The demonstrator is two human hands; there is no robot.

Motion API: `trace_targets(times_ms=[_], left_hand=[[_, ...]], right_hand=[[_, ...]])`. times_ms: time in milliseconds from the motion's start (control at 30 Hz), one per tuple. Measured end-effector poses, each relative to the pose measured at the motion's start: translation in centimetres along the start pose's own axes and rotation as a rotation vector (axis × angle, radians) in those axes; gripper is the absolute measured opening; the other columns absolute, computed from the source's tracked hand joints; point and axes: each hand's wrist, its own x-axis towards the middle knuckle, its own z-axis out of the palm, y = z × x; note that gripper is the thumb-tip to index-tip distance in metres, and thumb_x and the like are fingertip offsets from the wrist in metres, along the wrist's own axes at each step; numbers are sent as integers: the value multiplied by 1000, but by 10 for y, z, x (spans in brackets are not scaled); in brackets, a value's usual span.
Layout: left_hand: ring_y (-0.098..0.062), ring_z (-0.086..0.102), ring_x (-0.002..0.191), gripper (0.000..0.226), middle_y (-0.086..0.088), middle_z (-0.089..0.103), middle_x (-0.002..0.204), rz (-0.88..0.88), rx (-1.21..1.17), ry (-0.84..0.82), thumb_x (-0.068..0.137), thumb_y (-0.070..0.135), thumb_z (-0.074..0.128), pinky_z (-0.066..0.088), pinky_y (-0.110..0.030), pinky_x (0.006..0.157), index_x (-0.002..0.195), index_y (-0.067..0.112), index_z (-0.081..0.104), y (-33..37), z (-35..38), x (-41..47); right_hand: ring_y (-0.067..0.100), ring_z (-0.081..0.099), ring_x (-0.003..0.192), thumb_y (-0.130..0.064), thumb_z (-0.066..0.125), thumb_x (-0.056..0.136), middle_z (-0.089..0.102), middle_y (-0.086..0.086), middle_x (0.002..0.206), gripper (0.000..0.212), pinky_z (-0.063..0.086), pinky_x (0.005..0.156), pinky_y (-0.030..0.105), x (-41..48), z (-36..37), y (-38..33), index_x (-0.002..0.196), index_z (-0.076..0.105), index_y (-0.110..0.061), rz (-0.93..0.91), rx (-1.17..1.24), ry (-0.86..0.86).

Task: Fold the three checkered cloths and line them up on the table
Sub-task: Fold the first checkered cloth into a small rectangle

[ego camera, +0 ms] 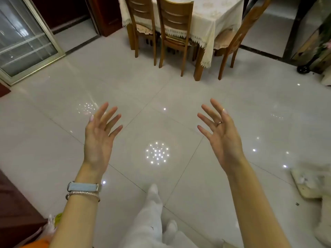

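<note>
both hands empty, fingers spread — left hand and right hand held out over bare floor tiles. no checkered cloths in view (none i can spot); the dining table sits straight ahead, well apart, slightly nearer the right hand.

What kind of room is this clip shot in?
Most likely a home dining area. A table with a lace-edged cream cloth stands ahead with wooden chairs pushed in, on a glossy tiled floor, and a sliding glass door is at the left. No checkered cloths are in view.
</note>
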Motion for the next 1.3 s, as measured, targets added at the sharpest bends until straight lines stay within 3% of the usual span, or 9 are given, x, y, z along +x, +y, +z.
trace_targets(times_ms=[700,1300], left_hand=[[-22,52,131,54,-2,55,142,57,12,5,102,48,23,39,-45,108,145,24,44,43,-21,326],[-21,53,131,53,-2,56,141,57,-63,100,101,48,25,39,-45,109,143,25,47,9,44,618]], right_hand=[[18,56,127,-42,28,104,56,-4,140,44,39,112,50,317,134,-20,142,46,-29,-5,23,-41],[16,57,126,-43,29,103,59,-6,137,43,39,111,49,638,156,-39,139,51,-31,30,18,-154]])
